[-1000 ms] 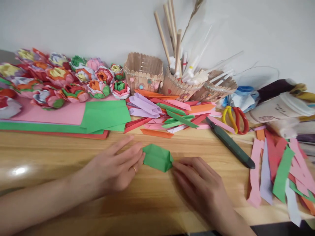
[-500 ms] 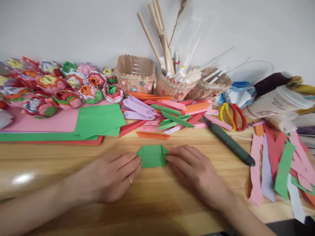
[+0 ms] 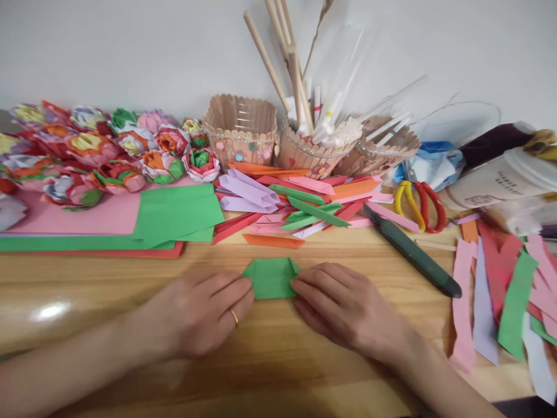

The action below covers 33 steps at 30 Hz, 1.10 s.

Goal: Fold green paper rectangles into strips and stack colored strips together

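Observation:
A small green folded paper lies low over the wooden table, its upper corners slanted by folds. My left hand pinches its left end, fingers closed together, with a gold ring on one finger. At the other end my right hand has its fingers bunched on the paper's right edge. Both thumbs are hidden beneath the fingers. Just beyond the paper lies a folded orange strip, in front of a heap of folded paper pieces in several colours, such as a purple one.
Paper flowers and green sheets sit at the left. Decorated wooden-stick baskets stand along the wall. At the right are a dark green utility knife, scissors, paper scraps and a tipped cup.
The right fingers have shifted slightly inward over the paper's right edge. My left hand keeps its pinch. The whole view has moved a little.

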{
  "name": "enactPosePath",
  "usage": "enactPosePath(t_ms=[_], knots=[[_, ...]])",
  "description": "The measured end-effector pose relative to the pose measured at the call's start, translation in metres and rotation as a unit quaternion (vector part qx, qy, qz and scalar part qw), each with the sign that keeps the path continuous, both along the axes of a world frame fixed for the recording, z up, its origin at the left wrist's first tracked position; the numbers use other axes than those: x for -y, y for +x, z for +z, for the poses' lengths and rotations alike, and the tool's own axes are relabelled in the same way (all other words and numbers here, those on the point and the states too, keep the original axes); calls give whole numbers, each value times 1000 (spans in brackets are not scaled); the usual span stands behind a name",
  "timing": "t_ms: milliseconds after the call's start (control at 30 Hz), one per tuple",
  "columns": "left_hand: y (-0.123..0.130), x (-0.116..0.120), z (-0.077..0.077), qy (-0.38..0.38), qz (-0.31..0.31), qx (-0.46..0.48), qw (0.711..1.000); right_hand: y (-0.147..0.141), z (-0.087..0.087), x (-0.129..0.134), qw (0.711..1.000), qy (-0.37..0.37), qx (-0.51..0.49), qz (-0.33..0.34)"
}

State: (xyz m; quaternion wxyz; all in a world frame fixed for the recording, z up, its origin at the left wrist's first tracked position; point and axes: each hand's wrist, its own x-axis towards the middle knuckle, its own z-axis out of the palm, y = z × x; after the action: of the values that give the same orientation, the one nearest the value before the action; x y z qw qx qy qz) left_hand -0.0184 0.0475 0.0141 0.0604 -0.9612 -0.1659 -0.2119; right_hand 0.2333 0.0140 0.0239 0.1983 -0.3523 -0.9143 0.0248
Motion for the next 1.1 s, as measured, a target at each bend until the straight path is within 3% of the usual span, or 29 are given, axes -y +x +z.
enactPosePath(t_ms=[133,267,400,667,1100], knots=[[5,0,-6,-134,57,45,988,-4,-2,0,996,-63,-56,-28],[10,0,-4,-310,95,114,939,-7,-2,3,976,-150,-129,-90],[11,1,-3,-382,114,140,906,-9,1,3,954,-218,-159,-132],[17,4,-3,-431,161,120,880,-14,0,-1,965,-191,-94,-156],[25,2,-7,-374,205,72,902,-20,-2,-2,976,-131,-30,-172]])
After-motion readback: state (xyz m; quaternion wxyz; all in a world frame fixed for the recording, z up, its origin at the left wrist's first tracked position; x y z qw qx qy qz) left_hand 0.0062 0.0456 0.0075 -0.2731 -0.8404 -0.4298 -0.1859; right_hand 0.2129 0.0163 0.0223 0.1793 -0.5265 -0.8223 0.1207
